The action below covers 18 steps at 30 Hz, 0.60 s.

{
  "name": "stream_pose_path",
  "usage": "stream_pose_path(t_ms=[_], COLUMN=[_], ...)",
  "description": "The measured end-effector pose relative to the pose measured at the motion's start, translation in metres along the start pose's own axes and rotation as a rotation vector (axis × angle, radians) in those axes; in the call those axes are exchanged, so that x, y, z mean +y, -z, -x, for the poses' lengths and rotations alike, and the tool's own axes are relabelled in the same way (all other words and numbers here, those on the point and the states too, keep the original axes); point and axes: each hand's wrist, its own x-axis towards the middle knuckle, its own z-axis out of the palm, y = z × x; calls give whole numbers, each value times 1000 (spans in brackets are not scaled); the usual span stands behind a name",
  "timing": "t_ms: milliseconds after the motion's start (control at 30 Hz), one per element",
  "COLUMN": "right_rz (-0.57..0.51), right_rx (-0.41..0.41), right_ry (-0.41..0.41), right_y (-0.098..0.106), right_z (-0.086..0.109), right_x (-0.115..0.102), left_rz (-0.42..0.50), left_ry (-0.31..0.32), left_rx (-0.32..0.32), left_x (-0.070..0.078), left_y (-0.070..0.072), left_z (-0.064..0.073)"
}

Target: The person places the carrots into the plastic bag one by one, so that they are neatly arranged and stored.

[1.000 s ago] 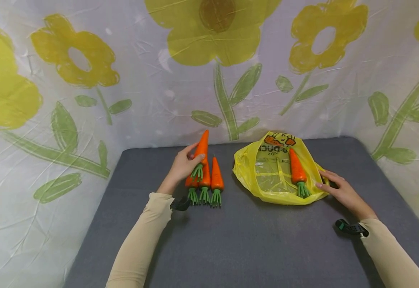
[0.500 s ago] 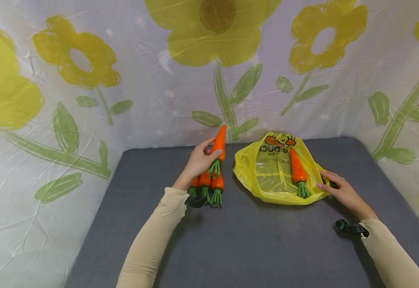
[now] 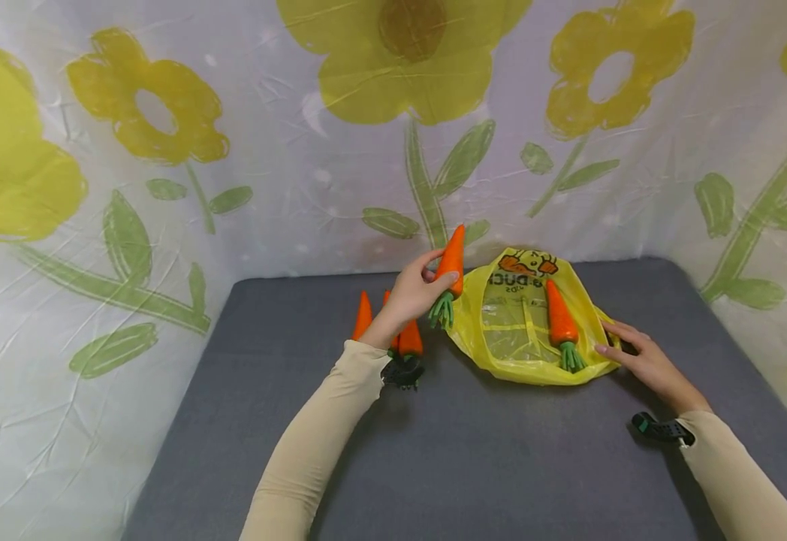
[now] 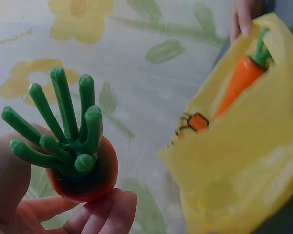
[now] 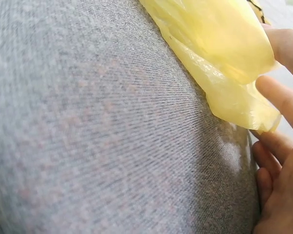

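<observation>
My left hand (image 3: 415, 291) grips an orange carrot (image 3: 453, 259) with green stalks, tip up, in front of the left rim of a yellow plastic bag (image 3: 469, 323). Seen from the left wrist, the stalks of the carrot (image 4: 83, 180) face the camera and the fingers curl below it. The bag lies with its mouth open towards me, a duck print on its far side. One carrot (image 3: 561, 315) rests inside it on the right. My right hand (image 3: 646, 364) holds the bag's right edge; in the right wrist view yellow film (image 5: 239, 97) passes between thumb and fingers.
Several more carrots (image 3: 363, 315) lie on the grey tabletop (image 3: 488, 458) left of the bag, partly hidden by my left forearm and its black wristband (image 3: 402, 371). A white curtain (image 3: 285, 188) printed with yellow flowers stands along the table's back and sides.
My left hand has carried the carrot rightwards from above the loose carrots to the bag's left rim. My right hand and the bag have stayed nearly still.
</observation>
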Motion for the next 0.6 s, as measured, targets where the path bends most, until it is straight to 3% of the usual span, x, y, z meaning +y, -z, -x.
stream_pose_path(t_ms=[367, 600], right_rz=[20, 29], right_rx=[-9, -1], right_ry=[-36, -5], right_y=[-1, -1], right_z=[0, -1], right_x=[1, 0], left_rz=[65, 61], left_ry=[-11, -26], left_rx=[-39, -59], left_x=[17, 24], left_y=[-30, -53], left_z=[-8, -14])
